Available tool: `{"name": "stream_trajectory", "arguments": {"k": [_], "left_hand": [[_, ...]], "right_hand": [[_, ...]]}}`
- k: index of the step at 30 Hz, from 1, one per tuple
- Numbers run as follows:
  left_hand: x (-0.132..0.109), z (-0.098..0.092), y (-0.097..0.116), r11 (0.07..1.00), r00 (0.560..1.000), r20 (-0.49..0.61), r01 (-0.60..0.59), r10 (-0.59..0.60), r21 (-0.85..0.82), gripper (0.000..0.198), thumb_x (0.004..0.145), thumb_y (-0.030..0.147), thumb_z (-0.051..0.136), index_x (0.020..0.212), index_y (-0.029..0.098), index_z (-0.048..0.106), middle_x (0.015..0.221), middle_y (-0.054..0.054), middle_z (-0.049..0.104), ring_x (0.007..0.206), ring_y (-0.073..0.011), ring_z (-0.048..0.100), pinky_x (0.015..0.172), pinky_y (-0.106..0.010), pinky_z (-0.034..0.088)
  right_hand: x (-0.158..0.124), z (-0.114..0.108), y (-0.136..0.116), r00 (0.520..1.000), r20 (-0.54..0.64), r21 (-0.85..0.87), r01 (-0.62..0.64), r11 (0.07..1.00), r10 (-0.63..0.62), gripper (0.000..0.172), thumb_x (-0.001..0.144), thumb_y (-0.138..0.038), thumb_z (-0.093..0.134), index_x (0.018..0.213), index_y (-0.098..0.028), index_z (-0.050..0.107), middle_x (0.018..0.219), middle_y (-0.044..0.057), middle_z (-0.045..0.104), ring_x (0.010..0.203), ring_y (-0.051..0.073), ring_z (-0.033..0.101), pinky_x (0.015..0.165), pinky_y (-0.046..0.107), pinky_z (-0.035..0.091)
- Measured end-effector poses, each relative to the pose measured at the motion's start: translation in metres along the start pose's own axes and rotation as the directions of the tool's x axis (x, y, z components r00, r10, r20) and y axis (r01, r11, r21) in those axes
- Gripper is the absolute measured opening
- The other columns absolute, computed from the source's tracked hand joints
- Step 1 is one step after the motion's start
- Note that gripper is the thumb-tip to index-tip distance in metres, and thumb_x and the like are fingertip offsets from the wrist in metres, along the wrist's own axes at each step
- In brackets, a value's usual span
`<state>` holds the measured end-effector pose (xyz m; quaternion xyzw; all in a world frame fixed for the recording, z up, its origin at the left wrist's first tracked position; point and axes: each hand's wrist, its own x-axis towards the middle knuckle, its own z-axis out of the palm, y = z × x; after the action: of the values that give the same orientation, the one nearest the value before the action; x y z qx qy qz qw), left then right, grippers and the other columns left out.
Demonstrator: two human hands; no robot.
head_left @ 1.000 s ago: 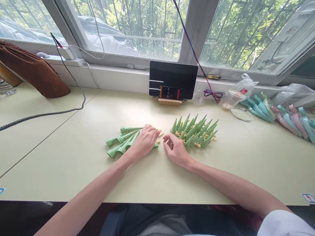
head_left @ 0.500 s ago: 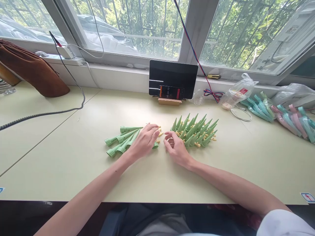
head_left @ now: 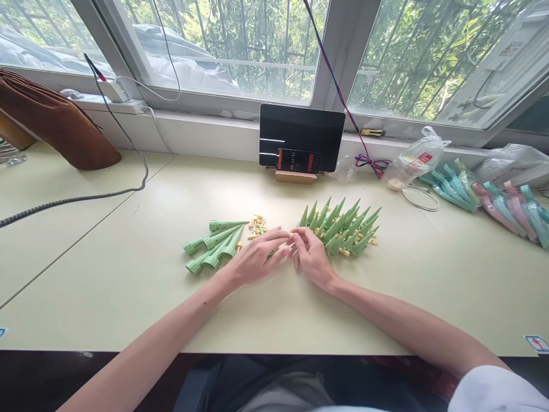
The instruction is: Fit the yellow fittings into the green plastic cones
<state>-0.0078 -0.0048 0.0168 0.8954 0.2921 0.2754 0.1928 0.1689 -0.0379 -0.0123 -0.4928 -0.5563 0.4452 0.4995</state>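
Between the left hand [head_left: 258, 258] and right hand [head_left: 315, 260], a tiny yellow piece [head_left: 292, 235] is pinched by the right fingers [head_left: 301, 245]; the left fingers [head_left: 277, 234] meet it half-spread, their grip unclear. A slack pinch might drop it. Outward on the worktop [head_left: 266, 320], green cones [head_left: 218, 237] lie left; green spikes [head_left: 338, 227] crowd right, where a nudge could topple them.

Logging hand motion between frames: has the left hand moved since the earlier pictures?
Yes: judged against the smartphone, the left hand has shifted rightward, toward the right hand, and slightly nearer the person.
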Motion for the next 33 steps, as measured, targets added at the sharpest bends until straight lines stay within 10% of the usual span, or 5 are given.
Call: {"name": "stream_trajectory", "arguments": {"k": [16, 33], "left_hand": [[0.003, 0.005, -0.01, 0.998, 0.972, -0.227, 0.048, -0.056, -0.041, 0.018, 0.098, 0.026, 0.05, 0.096, 0.021, 0.068, 0.102, -0.004, 0.071, 0.096, -0.0183, 0.067, 0.088, -0.032, 0.052], [0.004, 0.005, -0.01, 0.997, 0.973, -0.229, 0.013, -0.029, -0.072, 0.018, 0.097, 0.023, 0.052, 0.083, 0.018, 0.063, 0.083, -0.003, 0.064, 0.077, -0.0141, 0.058, 0.072, -0.027, 0.047]], "right_hand": [[-0.002, 0.002, 0.001, 0.997, -0.019, 0.125, 0.076, 0.989, -0.074, 0.022, 0.096, -0.044, 0.052, 0.099, -0.022, 0.05, 0.084, 0.001, 0.062, 0.057, 0.012, 0.059, 0.044, 0.024, 0.045], [-0.004, 0.0, -0.001, 0.99, 0.046, 0.076, 0.126, 0.989, -0.13, 0.022, 0.094, -0.043, 0.057, 0.098, -0.022, 0.054, 0.084, 0.001, 0.06, 0.058, 0.011, 0.058, 0.047, 0.023, 0.045]]}}
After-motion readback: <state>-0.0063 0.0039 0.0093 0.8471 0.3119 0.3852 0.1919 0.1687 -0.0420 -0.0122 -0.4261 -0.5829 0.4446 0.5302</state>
